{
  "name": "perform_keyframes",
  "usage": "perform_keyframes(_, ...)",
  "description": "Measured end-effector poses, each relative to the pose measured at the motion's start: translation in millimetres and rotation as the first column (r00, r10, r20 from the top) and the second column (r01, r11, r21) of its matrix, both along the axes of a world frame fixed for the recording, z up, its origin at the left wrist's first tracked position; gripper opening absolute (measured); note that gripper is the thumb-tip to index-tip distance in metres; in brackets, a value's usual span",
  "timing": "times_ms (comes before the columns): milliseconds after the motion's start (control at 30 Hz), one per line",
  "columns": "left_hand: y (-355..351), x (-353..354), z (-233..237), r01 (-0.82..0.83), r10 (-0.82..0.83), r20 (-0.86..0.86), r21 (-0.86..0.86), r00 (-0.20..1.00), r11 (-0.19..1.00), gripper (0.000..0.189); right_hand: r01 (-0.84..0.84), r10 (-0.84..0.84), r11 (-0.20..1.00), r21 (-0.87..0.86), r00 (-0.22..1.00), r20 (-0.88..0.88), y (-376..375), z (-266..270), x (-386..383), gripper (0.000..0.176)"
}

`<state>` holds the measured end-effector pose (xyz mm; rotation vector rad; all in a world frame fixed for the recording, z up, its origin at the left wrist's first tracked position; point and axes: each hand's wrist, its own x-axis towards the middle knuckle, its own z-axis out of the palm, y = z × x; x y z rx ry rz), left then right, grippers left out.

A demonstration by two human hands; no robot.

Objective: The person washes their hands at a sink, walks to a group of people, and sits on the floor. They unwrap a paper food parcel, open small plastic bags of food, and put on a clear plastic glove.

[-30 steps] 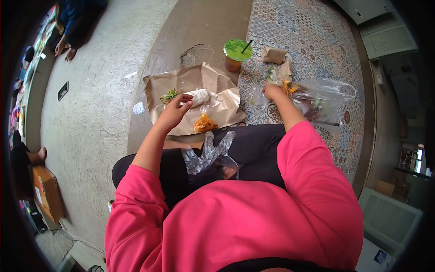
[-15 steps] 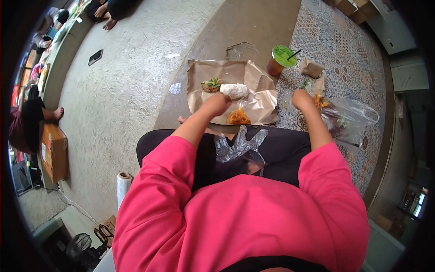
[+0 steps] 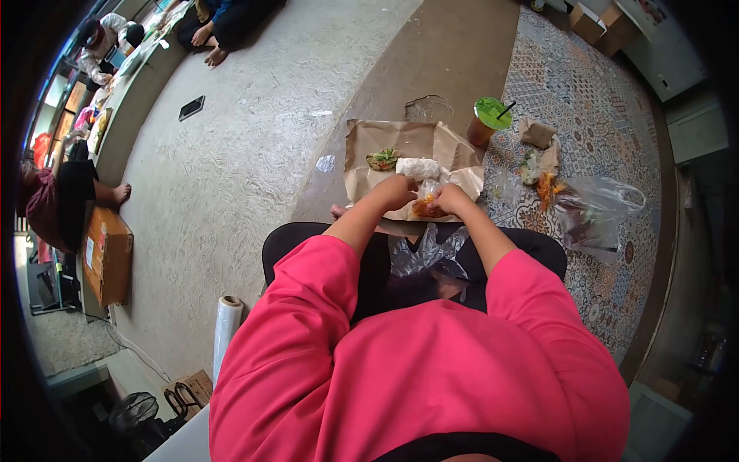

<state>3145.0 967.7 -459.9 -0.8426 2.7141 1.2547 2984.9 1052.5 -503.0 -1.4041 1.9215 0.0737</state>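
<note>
A small clear plastic bag of orange food [image 3: 423, 208] is on a spread sheet of brown paper [image 3: 362, 138] in front of my crossed legs. My left hand [image 3: 396, 192] is closed on the left side of the bag, near its neck. From the right, my right hand [image 3: 452, 199] grips the bag too, its fingertips partly hidden. Just beyond my hands lies a white roll of rice [image 3: 417, 169], and to its left a portion of food with green leaves [image 3: 382, 159]. A crumpled clear plastic glove [image 3: 426, 252] rests on my lap.
A cup with a green lid and black straw [image 3: 490, 119] stands right of the paper. Farther right are a folded brown packet [image 3: 536, 132], orange scraps [image 3: 547, 189] and a clear plastic bag [image 3: 596, 208]. A phone [image 3: 192, 108] lies left; other people sit beyond.
My right hand has come left from beside the food scraps to the small bag. My left hand has stayed by the bag. The whole view has shifted slightly.
</note>
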Motion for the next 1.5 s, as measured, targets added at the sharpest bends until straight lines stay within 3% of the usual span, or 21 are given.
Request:
perform_keyframes(33, 3, -4, 5, 0.007, -0.007, -0.013, -0.004, 1.000, 1.000, 0.022, 0.147, -0.120, 0.978, -0.145, 0.976, 0.182, 10, 29, 0, 0.025)
perform_keyframes(100, 12, -11, 25, -0.009, 0.009, -0.328, 0.002, 0.945, 1.000, 0.021, 0.208, -0.152, 0.955, -0.211, 0.955, 0.253, 22, 66, 1, 0.017)
perform_keyframes(167, 21, -14, 55, -0.031, 0.026, -0.409, -0.005, 0.912, 1.000, 0.020, 0.407, -0.253, 0.863, -0.298, 0.861, 0.442, 30, 102, 2, 0.016)
perform_keyframes(200, 25, -14, 66, -0.061, 0.082, -0.463, 0.061, 0.882, 0.996, 0.021, 0.312, -0.194, 0.852, -0.420, 0.934, 0.300, 33, 124, 4, 0.014)
perform_keyframes(300, 36, -9, 88, -0.108, 0.152, -0.562, 0.111, 0.813, 0.988, 0.019, 0.203, -0.089, 0.771, -0.604, 0.973, 0.214, 40, 159, 9, 0.014)
perform_keyframes(367, 42, -5, 96, -0.189, 0.292, -0.621, 0.229, 0.728, 0.955, 0.020, 0.204, -0.070, 0.768, -0.607, 0.969, 0.237, 43, 177, 17, 0.013)
perform_keyframes(467, 40, 2, 103, -0.210, 0.293, -0.614, 0.204, 0.733, 0.956, 0.020, 0.131, -0.059, 0.676, -0.725, 0.991, 0.124, 45, 187, 29, 0.012)
perform_keyframes(567, 37, 4, 103, -0.181, 0.283, -0.660, 0.221, 0.696, 0.958, 0.017, 0.195, -0.079, 0.564, -0.803, 0.980, 0.183, 43, 181, 35, 0.011)
perform_keyframes(633, 37, 5, 105, -0.180, 0.522, -0.453, 0.606, 0.722, 0.775, 0.011, 0.247, -0.096, 0.542, -0.803, 0.968, 0.233, 43, 179, 40, 0.011)
perform_keyframes(700, 38, 2, 102, -0.170, 0.549, -0.490, 0.621, 0.677, 0.765, 0.011, 0.299, -0.116, 0.523, -0.798, 0.953, 0.281, 43, 178, 47, 0.012)
perform_keyframes(767, 39, 1, 100, -0.158, 0.576, -0.520, 0.640, 0.631, 0.752, 0.010, 0.467, -0.129, 0.477, -0.745, 0.875, 0.466, 43, 176, 55, 0.013)
perform_keyframes(833, 39, 2, 100, -0.163, 0.558, -0.557, 0.602, 0.615, 0.781, 0.010, 0.441, -0.120, 0.460, -0.771, 0.891, 0.438, 42, 172, 56, 0.014)
perform_keyframes(900, 42, 5, 106, -0.189, 0.542, -0.526, 0.581, 0.656, 0.792, 0.010, 0.375, -0.135, 0.477, -0.795, 0.925, 0.356, 41, 171, 56, 0.014)
perform_keyframes(967, 40, 7, 108, -0.208, 0.490, -0.520, 0.509, 0.699, 0.836, 0.010, 0.182, -0.143, 0.437, -0.881, 0.981, 0.132, 41, 172, 58, 0.013)
perform_keyframes(1033, 38, 6, 101, -0.235, 0.428, -0.589, 0.378, 0.685, 0.896, 0.010, 0.056, -0.148, 0.428, -0.902, 0.989, -0.009, 39, 172, 59, 0.012)
perform_keyframes(1067, 38, 8, 102, -0.264, 0.426, -0.532, 0.355, 0.731, 0.897, 0.011, 0.015, -0.150, 0.415, -0.910, 0.987, -0.053, 36, 163, 56, 0.011)
perform_keyframes(1233, 37, 8, 104, -0.192, 0.461, -0.457, 0.521, 0.761, 0.832, 0.014, -0.145, -0.101, 0.339, -0.929, 0.977, -0.189, 33, 163, 53, 0.008)
perform_keyframes(1267, 38, 6, 102, -0.213, 0.458, -0.491, 0.475, 0.741, 0.854, 0.015, -0.151, -0.097, 0.302, -0.941, 0.977, -0.188, 32, 162, 53, 0.008)
perform_keyframes(1367, 38, 9, 105, -0.235, 0.472, -0.490, 0.468, 0.733, 0.852, 0.016, -0.113, -0.088, 0.288, -0.951, 0.986, -0.144, 33, 158, 51, 0.011)
perform_keyframes(1467, 35, 9, 103, -0.201, 0.433, -0.483, 0.459, 0.761, 0.865, 0.015, 0.262, -0.004, 0.394, -0.881, 0.959, 0.283, 37, 159, 54, 0.010)
perform_keyframes(1500, 35, 10, 103, -0.209, 0.439, -0.478, 0.460, 0.761, 0.863, 0.015, 0.264, 0.002, 0.397, -0.879, 0.958, 0.288, 37, 157, 56, 0.010)
